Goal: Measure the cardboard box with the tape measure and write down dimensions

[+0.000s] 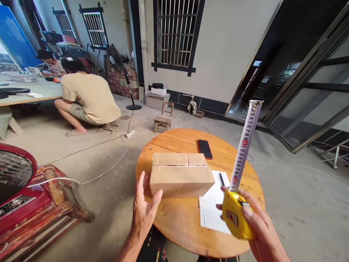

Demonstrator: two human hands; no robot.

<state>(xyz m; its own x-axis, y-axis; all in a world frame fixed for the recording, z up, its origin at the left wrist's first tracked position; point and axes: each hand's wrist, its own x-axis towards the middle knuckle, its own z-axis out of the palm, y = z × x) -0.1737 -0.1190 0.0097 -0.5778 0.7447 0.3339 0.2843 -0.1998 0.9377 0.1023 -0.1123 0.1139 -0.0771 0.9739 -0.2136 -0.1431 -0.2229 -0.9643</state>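
Observation:
A closed cardboard box (180,178) rests on the round wooden table (180,233). At its left end is my left hand (144,203), fingers apart and thumb near the front face; whether it touches the box I cannot tell. My right hand (256,218) grips a yellow tape measure (236,214) above the table's right side. Its white blade (243,149) is pulled out and points upward, with the metal hook at the top. Below and left of the tape measure lies a sheet of white paper (209,211), with a black pen (221,179) on it.
A phone (205,149) with a red edge lies behind the box. To the left, a red fan (16,174) stands on a worn wooden stool (60,207). A person in a yellow shirt (89,94) squats by another table. A small wooden chair (163,118) stands beyond; cables (109,169) cross the floor.

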